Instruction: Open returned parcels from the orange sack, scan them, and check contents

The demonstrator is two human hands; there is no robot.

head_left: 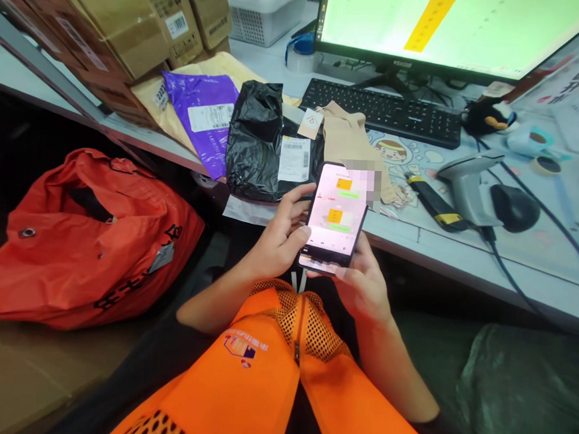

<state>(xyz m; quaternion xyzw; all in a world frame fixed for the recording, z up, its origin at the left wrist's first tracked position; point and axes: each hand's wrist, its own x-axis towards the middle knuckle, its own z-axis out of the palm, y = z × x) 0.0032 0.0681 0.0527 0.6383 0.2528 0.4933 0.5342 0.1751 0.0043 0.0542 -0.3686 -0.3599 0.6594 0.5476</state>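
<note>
1. Black, crinkled plastic bag (254, 139) lies on the desk (406, 241); glossy purple mailer (199, 98) at its left, limp beige cloth (351, 133) at its right, overlapping the keyboard (390, 112);
2. Grey curved scanner (468, 186) and slim knife (431, 201) sit farther right; red fabric sack (77, 246) slumps left, below the desk;
3. Flat, lit phone (332, 212) is at the desk's front edge, hiding part of bag and cloth; left hand (287, 233) curls its fingers round one side, right hand (366, 281) grips the lower right.
</note>
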